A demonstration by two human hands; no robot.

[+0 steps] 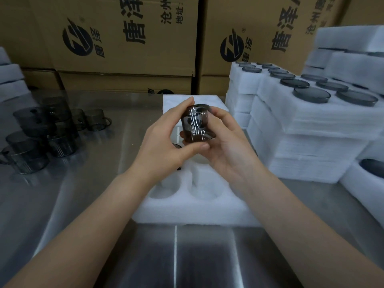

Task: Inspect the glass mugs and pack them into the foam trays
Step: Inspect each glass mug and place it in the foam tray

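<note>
A smoky grey glass mug [197, 123] is held tilted in mid-air above a white foam tray [195, 206] that lies on the steel table. My left hand [166, 142] grips the mug from the left, fingers over its top and thumb under its lower rim. From the right my right hand [226, 140] cups it with curled fingers. Two round tray pockets nearest me show nothing inside; my hands and the mug hide the farther pockets, and a dark edge peeks out beside my left hand.
Several loose grey mugs [39, 140] stand in a cluster on the table at the left. Stacks of foam trays filled with mugs [311, 113] rise at the right. Printed cardboard boxes [128, 38] wall off the back. More foam [10, 80] sits at far left.
</note>
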